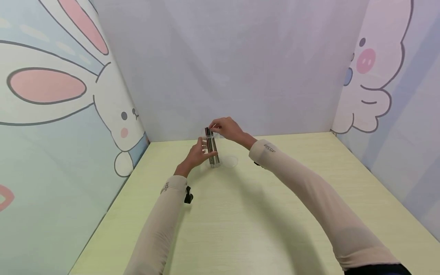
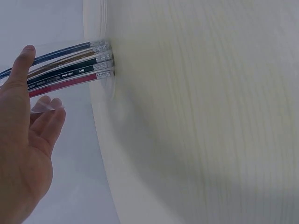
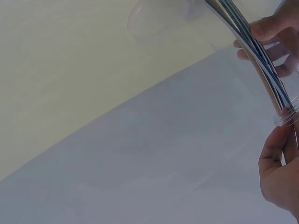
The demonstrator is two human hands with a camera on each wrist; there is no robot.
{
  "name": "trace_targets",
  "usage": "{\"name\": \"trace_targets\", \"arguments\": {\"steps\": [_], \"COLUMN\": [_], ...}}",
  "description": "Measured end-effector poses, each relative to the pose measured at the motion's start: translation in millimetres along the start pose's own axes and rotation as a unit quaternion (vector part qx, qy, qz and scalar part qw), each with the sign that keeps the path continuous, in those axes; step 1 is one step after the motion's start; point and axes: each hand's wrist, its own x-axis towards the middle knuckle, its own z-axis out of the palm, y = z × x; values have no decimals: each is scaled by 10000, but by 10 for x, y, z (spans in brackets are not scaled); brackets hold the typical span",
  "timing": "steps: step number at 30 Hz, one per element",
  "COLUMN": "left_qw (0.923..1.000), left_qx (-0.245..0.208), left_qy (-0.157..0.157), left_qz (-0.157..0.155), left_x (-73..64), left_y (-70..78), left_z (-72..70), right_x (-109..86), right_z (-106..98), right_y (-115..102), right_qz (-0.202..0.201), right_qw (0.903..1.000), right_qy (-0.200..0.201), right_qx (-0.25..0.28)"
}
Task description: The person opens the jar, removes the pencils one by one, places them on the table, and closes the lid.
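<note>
A tall clear plastic container (image 1: 214, 165) stands on the table, filled with several pencils (image 1: 211, 147). In the left wrist view blue, brown, green and red pencils (image 2: 70, 71) show through the container's wall, metal ferrules at the base. My left hand (image 1: 196, 156) holds the container's side, thumb across the front and fingers on the far side. At the container's mouth, my right hand (image 1: 228, 129) pinches a pencil near its top end, as the right wrist view shows fingertips inside the rim (image 3: 283, 120).
A round clear lid (image 1: 230, 161) lies on the light wooden table (image 1: 220, 229), just right of the container's base. Close behind stands a pale fabric backdrop (image 1: 240, 68), with cartoon-printed side panels (image 1: 117, 99) to left and right.
</note>
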Motion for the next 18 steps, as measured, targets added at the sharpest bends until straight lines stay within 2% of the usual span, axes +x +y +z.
{"name": "trace_targets", "arguments": {"steps": [11, 18], "left_qw": [10000, 9999], "left_qx": [-86, -123], "left_qy": [17, 0], "left_qz": [45, 41], "left_x": [-3, 1], "left_y": [33, 29], "left_z": [7, 2], "right_x": [26, 71], "right_z": [-95, -185], "right_y": [-88, -138], "right_qz": [-220, -272], "right_qw": [9976, 9963], "right_qy": [639, 798], "right_qx": [-138, -184]}}
